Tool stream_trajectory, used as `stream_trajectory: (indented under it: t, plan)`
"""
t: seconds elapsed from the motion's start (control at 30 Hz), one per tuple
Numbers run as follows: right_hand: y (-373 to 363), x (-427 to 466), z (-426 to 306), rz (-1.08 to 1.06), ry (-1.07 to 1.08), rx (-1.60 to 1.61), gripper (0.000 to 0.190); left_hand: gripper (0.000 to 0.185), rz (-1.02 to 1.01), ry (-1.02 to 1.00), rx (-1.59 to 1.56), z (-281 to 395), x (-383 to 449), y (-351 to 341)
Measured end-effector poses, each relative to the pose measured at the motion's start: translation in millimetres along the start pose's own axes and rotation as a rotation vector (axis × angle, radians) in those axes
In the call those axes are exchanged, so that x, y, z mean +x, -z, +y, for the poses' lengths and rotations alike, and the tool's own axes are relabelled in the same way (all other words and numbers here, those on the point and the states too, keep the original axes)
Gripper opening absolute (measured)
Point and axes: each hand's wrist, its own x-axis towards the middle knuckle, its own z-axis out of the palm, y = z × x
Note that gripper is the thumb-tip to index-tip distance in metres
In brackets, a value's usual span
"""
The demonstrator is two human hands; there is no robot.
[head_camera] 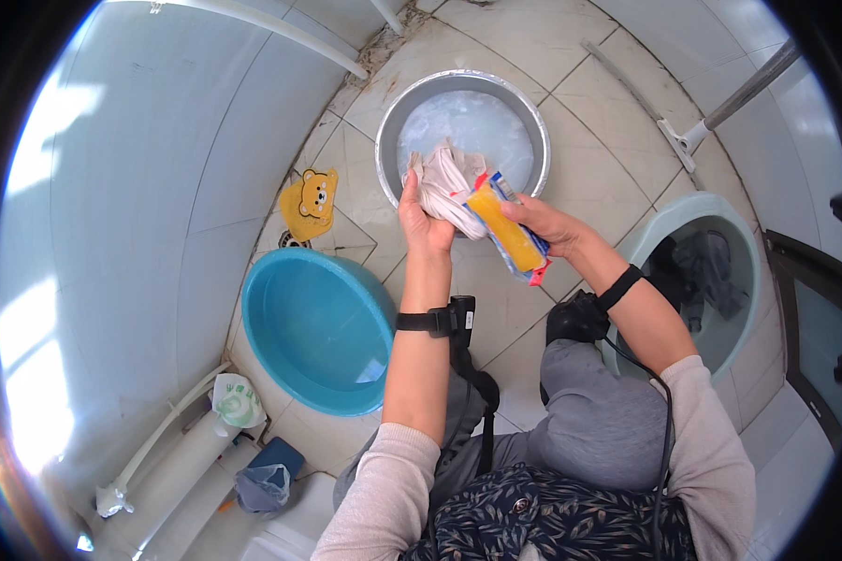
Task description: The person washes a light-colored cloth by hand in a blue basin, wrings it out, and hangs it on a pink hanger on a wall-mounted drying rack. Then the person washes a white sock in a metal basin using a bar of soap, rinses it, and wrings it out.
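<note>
A bundle of pale pink cloth (443, 179) rests in my left hand (424, 221), held over the near rim of a round metal basin (542, 151). Cloudy, sudsy water (463, 126) fills the basin. My right hand (544, 221) grips a yellow bar of laundry soap (506, 231), still partly inside its blue and red plastic wrapper (509, 188). The soap is tilted, and its upper end lies against or just in front of the cloth; whether they touch I cannot tell.
A blue plastic tub (309, 329) with water stands at left. On the right, a pale green tub (740, 308) holds dark clothes (712, 273). A floor squeegee (684, 144) leans behind it. A yellow bear-shaped mat (309, 203) lies by the left wall. White pipes (182, 466) run lower left.
</note>
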Motion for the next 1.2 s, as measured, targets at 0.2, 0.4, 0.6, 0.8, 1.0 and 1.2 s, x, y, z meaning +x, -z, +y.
stream_trajectory:
  t: [0.2,0.4,0.6,0.8,1.0,1.2]
  plan:
    - [15,-7,-32,0.194,-0.045,-0.291,0.068,0.048,-0.162,0.11,-0.148,10,-11,-3]
    - [-28,26,-37,0.825,0.708,-1.139,0.066,0.054,-0.435,0.206,-0.221,2,-22,-11]
    - [-53,53,-12,0.484,0.527,-1.462,0.066,0.052,-0.204,0.141,-0.037,-5,-23,-7]
    - [-65,48,-24,0.549,0.662,-1.528,0.067,0.056,0.022,0.155,0.071,-6,-30,-15]
    - [-52,55,-24,0.829,0.736,-1.51,0.065,0.059,-0.154,0.224,-0.09,-4,-32,-24]
    - [-36,60,-13,0.675,0.708,-1.457,0.065,0.057,-0.109,0.14,-0.001,-6,-34,-29]
